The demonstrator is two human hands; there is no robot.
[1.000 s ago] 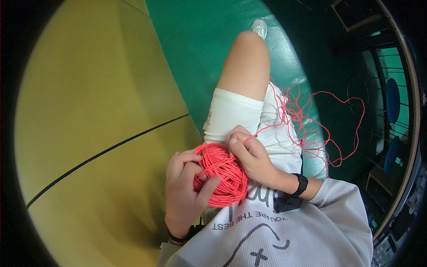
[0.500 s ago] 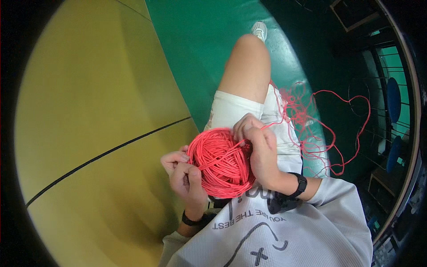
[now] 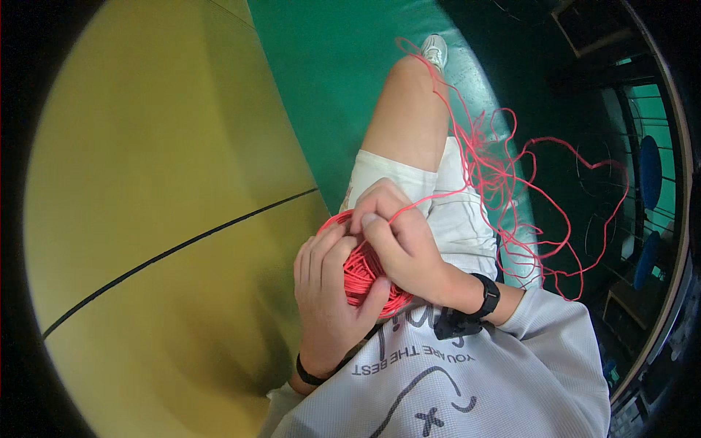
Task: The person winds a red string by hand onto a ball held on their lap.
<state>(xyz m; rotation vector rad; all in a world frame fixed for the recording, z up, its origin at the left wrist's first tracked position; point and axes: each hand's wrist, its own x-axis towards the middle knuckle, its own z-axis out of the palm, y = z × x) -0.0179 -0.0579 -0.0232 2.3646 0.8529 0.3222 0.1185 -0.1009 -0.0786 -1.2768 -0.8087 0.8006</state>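
A round ball of red cord sits against my lap, partly covered by both hands. My left hand wraps its left side, fingers over the top and thumb along the lower front. At the upper right of the ball, my right hand is closed with curled fingers, pinching the strand that leads away. From there the loose red cord runs right over my white shorts into a tangle of loops beside my leg. One loop reaches up by my knee.
A yellow panel with a black seam lies to the left. The green floor is ahead, under my leg and white shoe. On the right, dark shelving holds blue round objects.
My left hand has shifted from the ball's edge to spread over its front. My right hand has moved left across the top. The loose cord has swung, with a loop rising toward the knee.
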